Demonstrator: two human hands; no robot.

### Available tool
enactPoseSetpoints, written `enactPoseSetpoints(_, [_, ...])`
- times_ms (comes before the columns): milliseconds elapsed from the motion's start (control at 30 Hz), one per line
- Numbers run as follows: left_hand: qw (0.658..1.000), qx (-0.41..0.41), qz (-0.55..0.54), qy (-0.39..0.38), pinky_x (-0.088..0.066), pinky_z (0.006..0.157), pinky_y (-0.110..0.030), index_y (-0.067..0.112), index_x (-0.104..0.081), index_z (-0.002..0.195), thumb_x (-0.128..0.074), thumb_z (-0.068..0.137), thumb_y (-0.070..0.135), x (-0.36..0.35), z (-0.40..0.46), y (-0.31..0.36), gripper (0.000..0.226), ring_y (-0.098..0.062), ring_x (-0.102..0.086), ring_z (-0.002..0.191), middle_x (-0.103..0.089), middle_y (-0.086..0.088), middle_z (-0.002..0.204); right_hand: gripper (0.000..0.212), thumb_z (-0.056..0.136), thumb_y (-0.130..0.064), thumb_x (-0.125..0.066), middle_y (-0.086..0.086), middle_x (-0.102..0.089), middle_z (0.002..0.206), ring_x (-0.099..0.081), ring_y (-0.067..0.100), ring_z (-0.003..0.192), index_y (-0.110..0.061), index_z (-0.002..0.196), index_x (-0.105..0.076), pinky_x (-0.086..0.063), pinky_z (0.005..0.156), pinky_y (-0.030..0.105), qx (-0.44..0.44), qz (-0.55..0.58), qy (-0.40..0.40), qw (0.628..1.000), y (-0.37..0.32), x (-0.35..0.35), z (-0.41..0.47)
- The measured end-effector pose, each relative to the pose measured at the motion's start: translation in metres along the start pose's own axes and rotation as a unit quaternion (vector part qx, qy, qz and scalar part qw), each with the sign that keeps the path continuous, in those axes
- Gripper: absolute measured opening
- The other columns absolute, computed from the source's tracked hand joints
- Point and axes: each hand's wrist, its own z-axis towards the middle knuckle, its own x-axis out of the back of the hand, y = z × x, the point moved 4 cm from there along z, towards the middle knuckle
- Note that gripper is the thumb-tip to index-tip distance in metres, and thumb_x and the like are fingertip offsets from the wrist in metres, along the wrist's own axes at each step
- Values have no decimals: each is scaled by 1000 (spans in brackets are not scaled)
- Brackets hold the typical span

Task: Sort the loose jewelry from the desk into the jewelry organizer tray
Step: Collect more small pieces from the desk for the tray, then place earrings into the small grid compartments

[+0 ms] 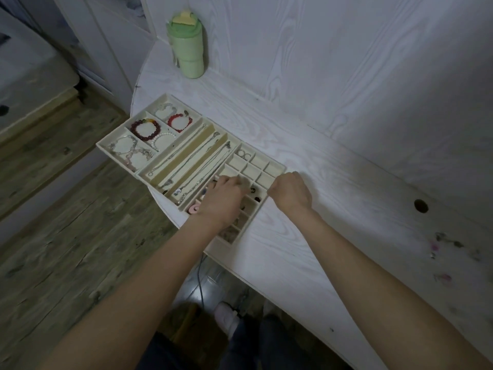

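While left hand (224,196) covers tray (276,164) cells (grip unclear), right hand (289,190) curls beside.

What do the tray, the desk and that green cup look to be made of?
Tray: seemingly cream velvet or flocked board, matte. Desk: probably whitewashed wood-grain laminate; swirled grain lines show. Cup: likely matte green plastic, uniform colour, no shine.
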Motion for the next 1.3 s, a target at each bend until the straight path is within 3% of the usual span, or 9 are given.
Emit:
enactPoseSetpoints(100, [999,-17,-25,9,-34,102,-43,24,-48,136,-45,87,-1,6,4,19,55,-29,-40,126,-46,-7,138,18,91,-16,-53,7,-59,105,-56,21,97,-9,91,-70,-48,68,31,15,33,36,999,17,16,-13])
enactPoseSetpoints(233, [998,-32,-43,-23,-40,99,-36,25,-51,133,-39,86,-6,9,12,59,58,-26,-47,124,-51,-5,136,22,88,-9,-51,16,-67,83,-63,27,76,7,89,-67,-54,64,36,9,77,14,997,53,34,-27])
enactPoseSetpoints(333, [995,-61,-69,-35,-42,99,-35,22,-54,130,-35,85,-9,13,24,106,58,-21,-49,124,-53,-1,135,23,89,-8,-54,22,-68,102,-64,36,95,9,99,-66,-54,82,42,1,118,2,993,87,52,-38])
enactPoseSetpoints(467, [989,-96,-89,-64,-46,95,-37,21,-58,126,-33,85,-7,8,39,181,56,-23,-53,118,-57,-5,129,25,94,-14,-51,11,-69,107,-62,25,94,-3,107,-70,-44,77,27,-10,134,-10,991,141,77,-60])
enactPoseSetpoints(633, [982,-124,-107,-93,-49,94,-37,20,-63,119,-37,89,0,-20,56,281,44,-23,-58,110,-62,-5,122,30,96,-11,-46,10,-63,124,-56,25,116,-4,118,-65,-42,99,32,-62,134,39,988,239,108,-88])
enactPoseSetpoints(867, [983,-100,-132,-85,-51,80,-33,12,-67,109,-40,93,14,-64,75,387,31,-26,-62,92,-66,-9,109,39,97,-9,-42,8,-48,141,-47,22,126,-11,136,-50,-36,93,22,-122,133,76,981,372,137,-116])
enactPoseSetpoints(967, [981,-96,-161,-52,-49,89,-34,8,-67,113,-38,93,7,-76,82,407,36,-28,-58,106,-63,-12,117,43,98,-4,-37,9,-37,149,-37,23,136,-9,140,-43,-27,104,20,-120,137,85,980,408,142,-116])
enactPoseSetpoints(1067, [974,-77,-204,69,-43,95,-37,13,-67,116,-43,92,3,-78,85,413,35,-28,-47,115,-58,-12,121,38,97,3,-35,12,-52,136,-48,23,124,-5,128,-56,-27,88,7,-80,150,153,974,424,147,-109])
enactPoseSetpoints(1300, [978,-41,-194,70,-38,89,-34,20,-65,119,-58,92,24,-95,111,433,28,-27,-42,116,-55,-7,126,29,91,1,-53,14,-59,117,-57,26,111,-6,117,-64,-46,95,35,-62,112,157,979,436,149,-66])
